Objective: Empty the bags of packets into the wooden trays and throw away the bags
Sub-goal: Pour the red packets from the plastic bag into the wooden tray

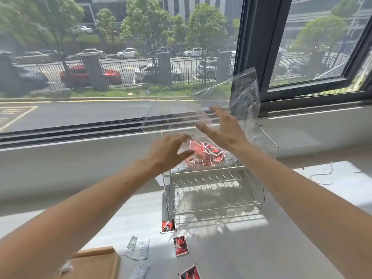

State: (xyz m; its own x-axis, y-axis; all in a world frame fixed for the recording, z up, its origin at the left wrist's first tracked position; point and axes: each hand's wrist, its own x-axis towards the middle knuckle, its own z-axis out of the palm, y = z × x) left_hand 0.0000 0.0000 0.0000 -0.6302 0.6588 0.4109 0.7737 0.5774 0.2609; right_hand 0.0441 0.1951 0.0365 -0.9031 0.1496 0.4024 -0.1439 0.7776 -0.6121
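A clear plastic bag (pixel 244 97) rises crumpled in front of the window, and its lower part, full of red packets (pixel 205 153), rests on top of a wire rack (pixel 213 188). My left hand (pixel 171 150) pinches the bag's edge just left of the red packets. Above and right of them, my right hand (pixel 223 129) has its fingers spread against the plastic film. A corner of a wooden tray (pixel 94 262) shows at the bottom left. Loose red packets (pixel 180 245) and silver packets (pixel 137 247) lie on the white table between the tray and the rack.
The two-tier wire rack stands against the low window ledge (pixel 80 158). A clear acrylic panel (pixel 270 139) sits behind the rack on the right. A thin white cord (pixel 322 176) lies on the table to the right. A small scrap of clear plastic (pixel 65 268) rests on the wooden tray.
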